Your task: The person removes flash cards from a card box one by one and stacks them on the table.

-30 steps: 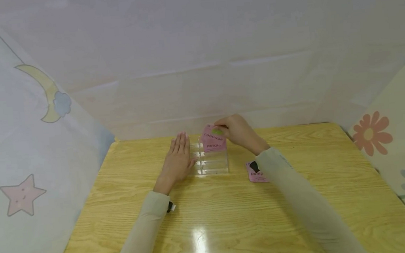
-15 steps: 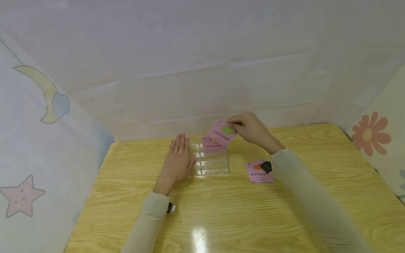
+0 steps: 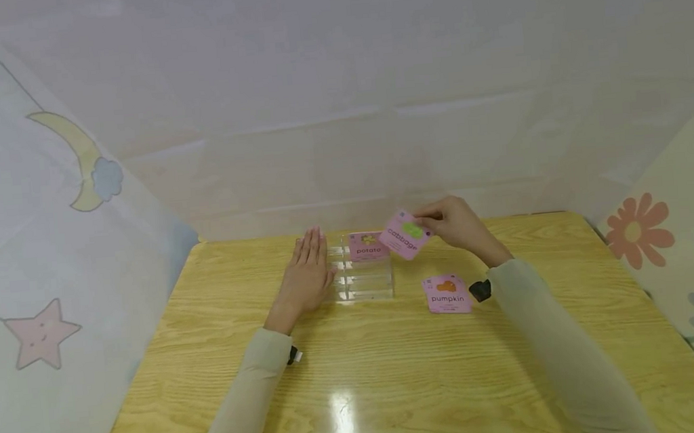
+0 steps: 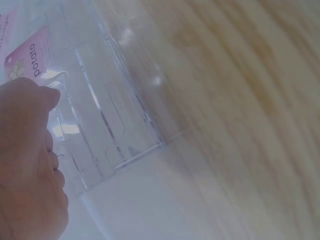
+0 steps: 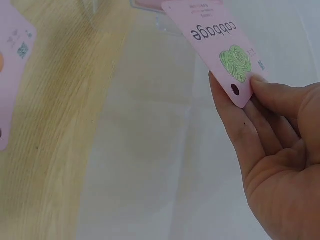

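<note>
A pink cabbage card (image 3: 405, 235) is pinched by one corner between the thumb and fingers of my right hand (image 3: 459, 224). It is tilted in the air, just right of a clear plastic card holder (image 3: 369, 285). In the holder's back right slot stands a pink potato card (image 3: 368, 248). My left hand (image 3: 307, 274) lies with straight fingers over the holder's left side, hiding much of it. The left wrist view shows the clear slots (image 4: 100, 110) beside that hand. In the right wrist view the green cabbage drawing (image 5: 235, 63) is plain.
A pink pumpkin card (image 3: 448, 295) lies on the wooden table (image 3: 396, 376), right of the holder and near my right wrist. Behind the table hangs a pale cloth backdrop (image 3: 341, 142), with printed side panels to the left and right.
My right hand has moved right with the cabbage card, off the potato card and away from the holder. The pumpkin card is now uncovered. My left hand has stayed in place.
</note>
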